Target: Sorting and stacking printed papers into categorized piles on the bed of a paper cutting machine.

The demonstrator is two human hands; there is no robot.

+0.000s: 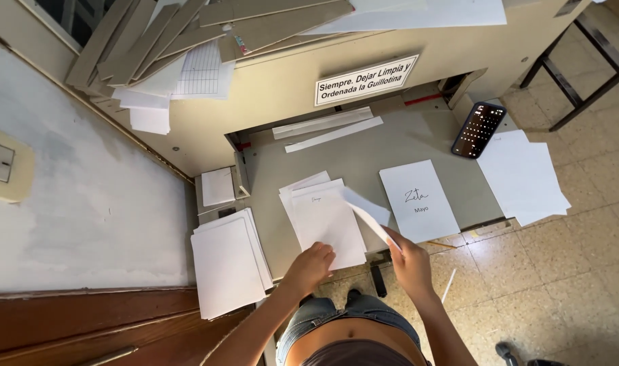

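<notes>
- The landmark is the small stack of white sheets (pixel 326 224) lying on the grey bed of the paper cutter (pixel 390 146), near its front edge.
- The left hand (pixel 311 266) rests on the near edge of that stack, fingers curled down onto the paper, pressing it rather than gripping anything.
- The right hand (pixel 409 261) is just right of the stack and pinches one loose sheet (pixel 365 211) by its lower end; the sheet is lifted and tilted, with its upper end hanging over the stack's right side.
- Right of the stack, apart from it, a single printed card (pixel 419 200) lies flat on the bed.
- Farther right, a dark phone (pixel 479 129) lies at the bed's corner, touching a spread of blank sheets (pixel 523 176) that overhangs the floor.
- Left of the stack, a thicker pile of white paper (pixel 228 261) sits on a side ledge. Behind the stack, two narrow paper strips (pixel 326 129) lie by the blade opening.
- Risks, as I judge them: the top sheets of the stack are already fanned, so a sideways push from the left hand could skew them further.
- The lifted sheet is held at one end only and could bend or crease.
- The overhanging blank sheets could slide off if nudged, and the phone with them.
</notes>
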